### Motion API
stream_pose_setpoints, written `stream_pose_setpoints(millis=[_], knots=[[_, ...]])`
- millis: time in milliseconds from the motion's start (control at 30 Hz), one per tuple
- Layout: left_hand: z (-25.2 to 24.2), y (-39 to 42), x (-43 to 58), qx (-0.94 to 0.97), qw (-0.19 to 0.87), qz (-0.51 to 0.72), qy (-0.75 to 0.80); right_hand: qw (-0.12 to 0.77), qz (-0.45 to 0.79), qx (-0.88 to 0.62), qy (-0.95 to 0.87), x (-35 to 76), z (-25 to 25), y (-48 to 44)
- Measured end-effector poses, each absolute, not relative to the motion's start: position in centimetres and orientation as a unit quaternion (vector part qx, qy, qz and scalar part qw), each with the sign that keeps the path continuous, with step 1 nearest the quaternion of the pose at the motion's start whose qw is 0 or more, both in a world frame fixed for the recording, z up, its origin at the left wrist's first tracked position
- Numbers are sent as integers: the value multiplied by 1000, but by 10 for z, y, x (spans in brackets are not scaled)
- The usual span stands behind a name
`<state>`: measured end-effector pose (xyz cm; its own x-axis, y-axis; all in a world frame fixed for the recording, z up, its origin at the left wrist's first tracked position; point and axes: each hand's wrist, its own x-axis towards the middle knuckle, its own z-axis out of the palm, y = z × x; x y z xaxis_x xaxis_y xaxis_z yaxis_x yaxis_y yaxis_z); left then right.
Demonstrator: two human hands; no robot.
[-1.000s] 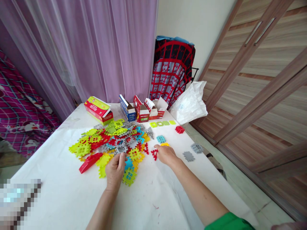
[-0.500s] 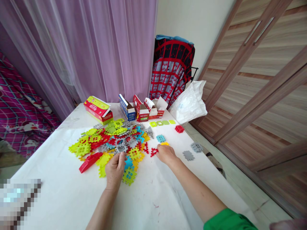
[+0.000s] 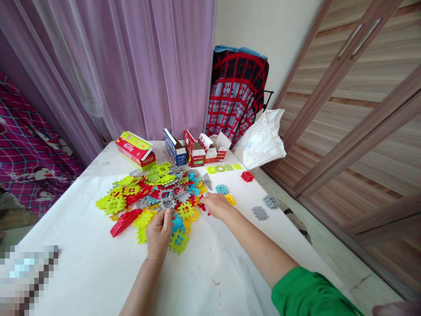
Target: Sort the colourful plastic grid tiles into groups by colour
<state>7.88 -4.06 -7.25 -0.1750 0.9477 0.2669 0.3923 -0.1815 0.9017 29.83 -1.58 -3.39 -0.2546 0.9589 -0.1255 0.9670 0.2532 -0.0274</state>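
A heap of plastic interlocking building pieces (image 3: 164, 193) in lime, red, grey, blue and yellow lies on the white-covered table. My left hand (image 3: 159, 231) rests at the heap's near edge, thumb pressed against curled fingers; whatever is between them is hidden. Close by are a lime window piece (image 3: 178, 241) and a blue piece (image 3: 177, 223). My right hand (image 3: 217, 206) is at the heap's right edge, its fingertips closed on a red triangular piece (image 3: 201, 205), partly covered by the fingers. A yellow piece (image 3: 230, 200) shows just behind this hand.
Single pieces lie to the right: blue (image 3: 221, 189), red (image 3: 247, 176), grey (image 3: 260, 213) and a grey window piece (image 3: 271, 202). Lime pieces (image 3: 210, 170) form a row. Opened cartons (image 3: 195, 153), a red-green box (image 3: 136, 151) and a white plastic bag (image 3: 261, 142) stand behind.
My right hand has moved left, from beside the red triangular pieces to over them, uncovering more of the yellow piece. My left hand has hardly moved.
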Motion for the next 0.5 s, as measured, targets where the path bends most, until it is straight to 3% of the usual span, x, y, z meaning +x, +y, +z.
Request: stream_pose_setpoints(millis=[267, 500], knots=[[-69, -41, 80, 587, 272, 508, 568, 100, -24, 502, 858, 301, -21, 6], [-70, -41, 79, 582, 274, 507, 574, 97, -19, 490, 866, 313, -16, 7]])
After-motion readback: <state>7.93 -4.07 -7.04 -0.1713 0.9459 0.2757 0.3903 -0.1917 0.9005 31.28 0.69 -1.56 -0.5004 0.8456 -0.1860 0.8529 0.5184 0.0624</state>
